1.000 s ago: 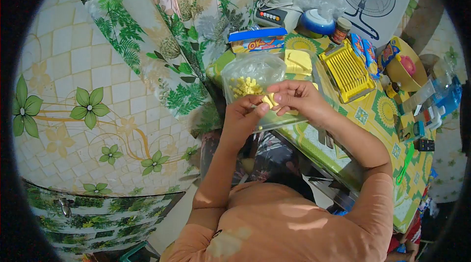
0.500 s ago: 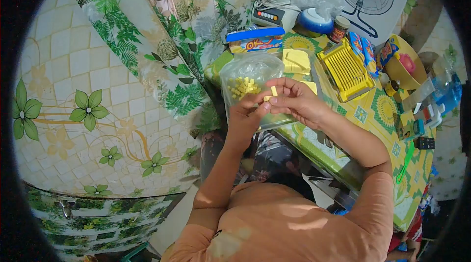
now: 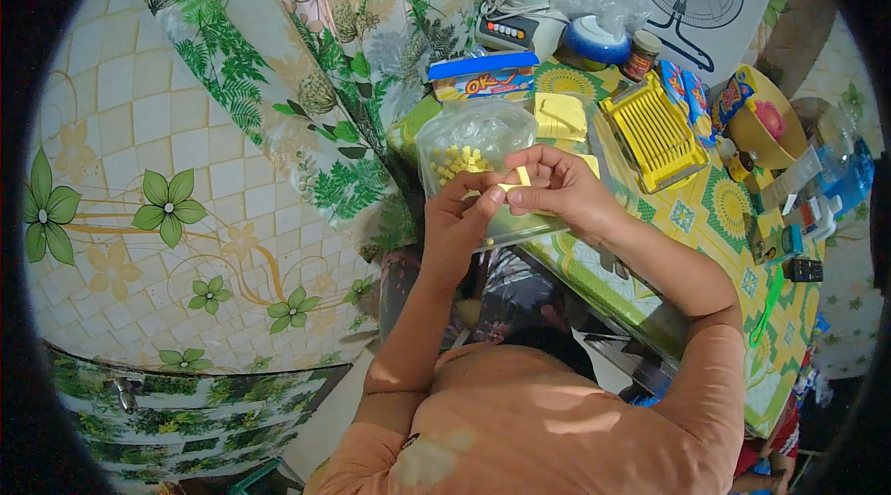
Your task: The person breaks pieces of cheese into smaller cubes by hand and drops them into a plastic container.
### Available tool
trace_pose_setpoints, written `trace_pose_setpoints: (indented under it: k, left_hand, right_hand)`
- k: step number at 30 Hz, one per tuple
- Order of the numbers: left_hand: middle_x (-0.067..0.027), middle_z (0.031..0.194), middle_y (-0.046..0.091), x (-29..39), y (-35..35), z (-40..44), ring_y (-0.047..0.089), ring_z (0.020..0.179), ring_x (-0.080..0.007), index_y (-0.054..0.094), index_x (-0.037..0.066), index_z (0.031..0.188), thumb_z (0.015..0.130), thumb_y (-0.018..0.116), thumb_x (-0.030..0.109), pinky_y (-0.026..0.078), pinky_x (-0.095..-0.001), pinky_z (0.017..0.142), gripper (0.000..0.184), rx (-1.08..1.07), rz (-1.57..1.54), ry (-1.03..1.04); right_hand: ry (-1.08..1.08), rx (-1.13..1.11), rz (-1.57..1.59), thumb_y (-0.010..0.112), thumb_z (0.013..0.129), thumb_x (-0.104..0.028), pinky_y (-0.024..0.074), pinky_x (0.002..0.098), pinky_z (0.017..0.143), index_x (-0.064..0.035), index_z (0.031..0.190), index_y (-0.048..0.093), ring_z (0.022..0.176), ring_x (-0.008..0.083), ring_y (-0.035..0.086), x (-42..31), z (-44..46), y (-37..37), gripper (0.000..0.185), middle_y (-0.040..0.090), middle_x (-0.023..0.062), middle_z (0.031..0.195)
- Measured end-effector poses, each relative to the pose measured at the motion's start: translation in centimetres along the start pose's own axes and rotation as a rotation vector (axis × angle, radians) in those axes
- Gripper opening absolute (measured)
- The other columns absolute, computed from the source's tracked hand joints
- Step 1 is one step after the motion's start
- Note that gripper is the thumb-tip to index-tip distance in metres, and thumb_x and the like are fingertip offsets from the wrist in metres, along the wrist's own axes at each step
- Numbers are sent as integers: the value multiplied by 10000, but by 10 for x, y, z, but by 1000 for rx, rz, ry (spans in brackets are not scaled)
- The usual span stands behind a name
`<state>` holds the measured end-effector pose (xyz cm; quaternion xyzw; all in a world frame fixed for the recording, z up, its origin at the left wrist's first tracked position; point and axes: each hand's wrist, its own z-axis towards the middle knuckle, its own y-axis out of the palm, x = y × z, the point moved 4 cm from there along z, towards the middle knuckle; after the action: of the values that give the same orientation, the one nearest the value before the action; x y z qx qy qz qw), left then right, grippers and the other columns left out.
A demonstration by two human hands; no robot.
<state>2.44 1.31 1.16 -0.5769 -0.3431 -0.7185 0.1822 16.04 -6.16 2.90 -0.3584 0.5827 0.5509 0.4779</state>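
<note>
Both hands meet over the near part of a clear plastic tray [image 3: 534, 236]. My right hand [image 3: 557, 187] pinches a small yellow strip [image 3: 522, 176] that stands up between thumb and fingers. My left hand [image 3: 462, 213] is closed, its thumb and index fingertips pressed at a small yellow piece [image 3: 507, 187] beside the strip. Several small yellow pieces [image 3: 461, 161] lie in a clear plastic bag [image 3: 501, 120] on the tray, behind my left hand. A stack of yellow squares [image 3: 561, 115] is behind my right hand.
A yellow slotted rack [image 3: 655, 135] stands to the right of the tray. Behind are a blue-topped box [image 3: 483, 77], a blender [image 3: 524, 26], a blue and white container [image 3: 597, 42] and a jar [image 3: 642, 56]. A yellow bowl [image 3: 775, 124] and a green utensil [image 3: 768, 309] are farther right.
Both hands have shifted slightly, and the yellow strip now stands upright in my right fingers, a little lower than half a second ago. The camera view has moved slightly.
</note>
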Motion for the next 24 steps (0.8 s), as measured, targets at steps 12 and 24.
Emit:
trace_pose_setpoints:
  k: [12, 24]
  left_hand:
    - [11, 740, 598, -11, -12, 13, 387, 482, -7, 603, 26, 988, 876, 594, 153, 289, -174, 420, 169, 135, -15, -3]
    - [-8, 809, 607, -17, -33, 30, 358, 423, -11, 590, 28, 1107, 859, 601, 157, 251, -177, 361, 279, 180, 122, -18]
  right_hand:
    - [205, 30, 140, 620, 858, -71, 558, 247, 711, -32, 1117, 527, 834, 125, 642, 10, 2, -4, 279, 626, 49, 953]
    - [249, -120, -125, 640, 827, -41, 526, 245, 746, -52, 1046, 571, 866, 94, 617, 38, 10, -15, 230, 621, 5, 935]
